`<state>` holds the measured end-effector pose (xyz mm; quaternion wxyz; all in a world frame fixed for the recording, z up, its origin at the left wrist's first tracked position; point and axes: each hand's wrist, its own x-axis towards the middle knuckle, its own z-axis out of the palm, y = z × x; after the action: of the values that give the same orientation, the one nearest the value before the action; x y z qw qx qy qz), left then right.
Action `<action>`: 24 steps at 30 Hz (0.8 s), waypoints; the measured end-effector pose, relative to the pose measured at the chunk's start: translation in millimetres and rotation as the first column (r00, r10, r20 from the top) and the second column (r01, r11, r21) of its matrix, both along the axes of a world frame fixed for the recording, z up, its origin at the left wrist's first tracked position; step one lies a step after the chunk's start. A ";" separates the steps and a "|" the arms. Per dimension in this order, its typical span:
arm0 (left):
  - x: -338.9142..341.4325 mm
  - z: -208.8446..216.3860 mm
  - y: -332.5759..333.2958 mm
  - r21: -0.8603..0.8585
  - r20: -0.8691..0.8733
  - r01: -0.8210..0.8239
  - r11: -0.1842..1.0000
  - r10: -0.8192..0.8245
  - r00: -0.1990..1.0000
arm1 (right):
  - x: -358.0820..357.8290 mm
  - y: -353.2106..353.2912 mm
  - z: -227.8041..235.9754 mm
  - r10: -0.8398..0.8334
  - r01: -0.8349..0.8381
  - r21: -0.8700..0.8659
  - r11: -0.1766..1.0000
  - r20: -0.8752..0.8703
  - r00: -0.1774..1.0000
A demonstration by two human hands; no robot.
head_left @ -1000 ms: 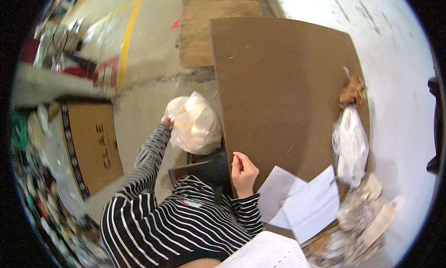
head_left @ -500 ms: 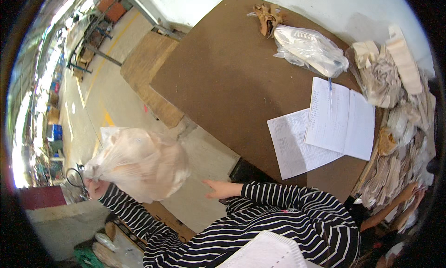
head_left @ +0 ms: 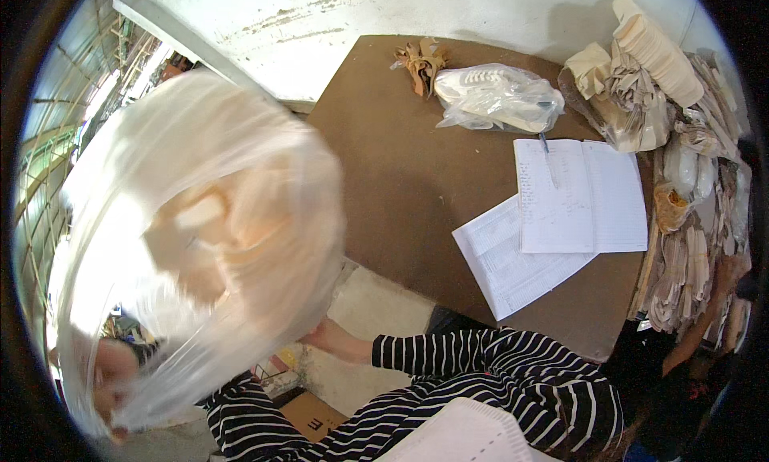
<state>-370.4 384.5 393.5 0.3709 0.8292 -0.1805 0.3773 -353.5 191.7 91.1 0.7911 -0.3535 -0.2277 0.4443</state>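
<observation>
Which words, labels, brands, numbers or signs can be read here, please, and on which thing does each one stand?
Notebook: handwriting on the left page, too small to read.
Paper sheet, partly under the notebook: fine rows of print, too small to read.
Cardboard box, low in the picture: large dark lettering, partly hidden; I do not copy it out.
Plastic bag: blurred, no text visible.

the brown table (head_left: 376, 198) carries scraps (head_left: 422, 66), bagged shoe (head_left: 501, 98), open notebook (head_left: 561, 210), sheet (head_left: 501, 274).
</observation>
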 end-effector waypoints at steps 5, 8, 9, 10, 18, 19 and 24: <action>136.7 -79.5 -52.8 0.238 -0.267 -0.026 0.971 0.092 0.959 | 102.6 -28.4 -44.1 -0.115 0.202 -0.144 0.969 0.458 0.882; 189.0 -148.3 -101.0 0.345 -0.389 0.127 0.930 0.019 0.921 | 123.9 -94.0 -24.7 -0.087 0.309 -0.201 0.930 0.695 0.714; 198.5 -170.6 -120.7 0.354 -0.393 0.181 0.917 -0.030 0.919 | 135.0 -124.0 -11.6 -0.082 0.365 -0.223 0.904 0.748 0.659; 201.4 -180.1 -138.6 0.380 -0.378 0.216 0.899 -0.062 0.924 | 150.1 -151.8 13.0 0.048 0.293 -0.369 0.882 0.689 0.723; 185.1 -165.8 -210.4 0.317 -0.382 0.187 0.930 -0.055 0.923 | 201.7 -257.3 84.2 -0.330 0.654 -0.024 0.757 0.849 0.413; 177.5 -170.1 -212.0 0.299 -0.329 0.125 0.946 -0.021 0.944 | 207.1 -254.0 87.0 -0.264 0.626 -0.030 0.779 0.890 0.371; 139.1 -183.2 -195.7 0.263 -0.289 -0.016 0.965 0.094 0.953 | 224.5 -239.8 86.3 -0.070 0.584 -0.103 0.805 0.961 0.266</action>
<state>-231.3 188.8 210.4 0.2724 0.9225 -0.1463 0.2310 -129.0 -48.1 177.4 0.4893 -0.7494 -0.4455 0.0206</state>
